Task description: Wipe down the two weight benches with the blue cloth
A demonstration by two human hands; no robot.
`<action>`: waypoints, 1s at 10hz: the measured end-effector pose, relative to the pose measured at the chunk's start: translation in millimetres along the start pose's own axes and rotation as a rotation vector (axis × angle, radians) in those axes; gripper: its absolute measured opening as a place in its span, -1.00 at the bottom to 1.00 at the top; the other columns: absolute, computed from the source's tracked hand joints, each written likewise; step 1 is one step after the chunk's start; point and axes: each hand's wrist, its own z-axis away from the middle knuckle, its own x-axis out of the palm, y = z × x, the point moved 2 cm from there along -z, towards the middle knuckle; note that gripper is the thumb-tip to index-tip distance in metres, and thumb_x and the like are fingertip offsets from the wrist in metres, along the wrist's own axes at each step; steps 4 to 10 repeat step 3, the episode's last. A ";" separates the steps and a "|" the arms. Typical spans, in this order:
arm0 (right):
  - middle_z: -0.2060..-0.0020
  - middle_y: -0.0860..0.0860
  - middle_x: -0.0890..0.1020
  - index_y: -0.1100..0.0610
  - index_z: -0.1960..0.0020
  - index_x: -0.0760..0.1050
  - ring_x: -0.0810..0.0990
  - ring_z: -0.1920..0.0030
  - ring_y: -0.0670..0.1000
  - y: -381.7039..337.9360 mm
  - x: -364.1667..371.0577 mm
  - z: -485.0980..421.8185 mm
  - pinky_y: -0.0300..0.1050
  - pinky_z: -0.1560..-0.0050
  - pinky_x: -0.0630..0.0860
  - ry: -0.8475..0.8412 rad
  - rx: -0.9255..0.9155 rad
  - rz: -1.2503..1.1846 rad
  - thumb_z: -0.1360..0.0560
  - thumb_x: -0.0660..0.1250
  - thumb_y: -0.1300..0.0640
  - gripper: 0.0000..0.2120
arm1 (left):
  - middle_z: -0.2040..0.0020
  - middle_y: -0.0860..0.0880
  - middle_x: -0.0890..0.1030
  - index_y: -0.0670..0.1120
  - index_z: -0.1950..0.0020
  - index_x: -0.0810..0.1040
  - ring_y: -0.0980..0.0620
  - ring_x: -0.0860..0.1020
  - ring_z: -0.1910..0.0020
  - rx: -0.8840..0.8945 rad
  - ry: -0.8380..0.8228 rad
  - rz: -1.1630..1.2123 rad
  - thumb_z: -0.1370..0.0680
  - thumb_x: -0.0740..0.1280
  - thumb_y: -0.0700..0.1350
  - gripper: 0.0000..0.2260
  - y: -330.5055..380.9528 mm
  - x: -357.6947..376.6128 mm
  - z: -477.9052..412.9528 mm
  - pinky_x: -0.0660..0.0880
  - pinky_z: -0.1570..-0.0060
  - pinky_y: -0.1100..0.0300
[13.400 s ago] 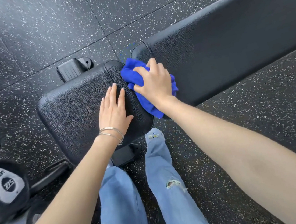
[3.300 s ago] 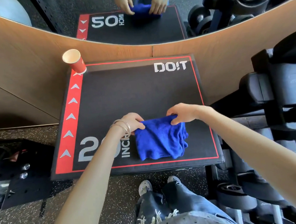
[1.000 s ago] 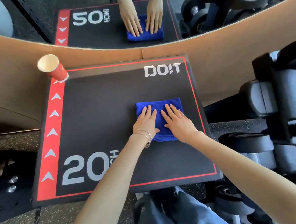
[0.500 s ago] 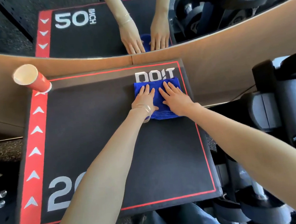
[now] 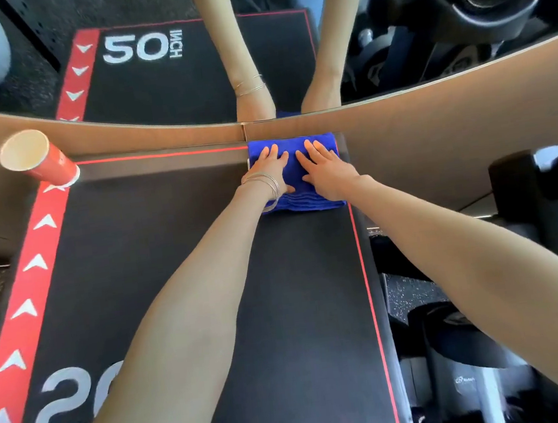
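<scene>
Blue cloth [image 5: 292,143] lies under outspread left hand [image 5: 268,170] and right hand [image 5: 326,171] (red cup [image 5: 46,164] apart).

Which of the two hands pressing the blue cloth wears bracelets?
The left hand: thin silver bangles circle its wrist, while the right hand has a bare wrist.

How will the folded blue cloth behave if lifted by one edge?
Probably floppy: the blue cloth shows several loose layers at its near edge and may unfold. Likely light and soft: left hand and right hand press it flat.
</scene>
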 end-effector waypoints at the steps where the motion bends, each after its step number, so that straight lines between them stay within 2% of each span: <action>1: -0.54 0.12 -0.06 0.14 -0.54 -0.05 -0.10 -0.53 0.11 -3.6 5.4 12.9 0.06 -0.49 -0.01 0.084 0.010 -0.048 -0.65 0.01 0.05 -0.49 | -0.57 -0.10 -0.12 -0.09 -0.56 -0.06 -0.09 -0.13 -0.55 -0.010 0.078 -0.028 -0.60 0.22 0.01 -0.36 1.2 11.3 16.0 0.06 -0.50 -0.04; 2: -0.52 0.12 0.08 0.15 -0.52 0.08 0.03 -0.52 0.12 -11.9 17.2 39.4 0.05 -0.49 0.02 0.252 0.000 -0.067 -0.65 0.02 0.03 -0.52 | -0.57 -0.13 -0.06 -0.08 -0.55 -0.02 -0.11 -0.08 -0.55 -0.017 0.210 -0.104 -0.66 0.05 -0.01 -0.50 3.9 30.5 43.4 0.03 -0.50 -0.01; 3: -0.50 0.14 0.15 0.19 -0.49 0.15 0.08 -0.51 0.11 -16.4 24.9 64.4 0.06 -0.51 0.01 0.295 -0.012 -0.059 -0.64 0.04 0.01 -0.52 | -0.57 -0.12 -0.03 -0.07 -0.55 0.00 -0.09 -0.05 -0.55 -0.011 0.250 -0.110 -0.66 0.03 0.02 -0.51 3.0 44.5 68.6 0.03 -0.48 -0.03; 10: -0.50 0.14 0.15 0.19 -0.49 0.15 0.08 -0.51 0.11 -16.4 24.9 64.4 0.06 -0.51 0.01 0.295 -0.012 -0.059 -0.64 0.04 0.01 -0.52 | -0.57 -0.12 -0.03 -0.07 -0.55 0.00 -0.09 -0.05 -0.55 -0.011 0.250 -0.110 -0.66 0.03 0.02 -0.51 3.0 44.5 68.6 0.03 -0.48 -0.03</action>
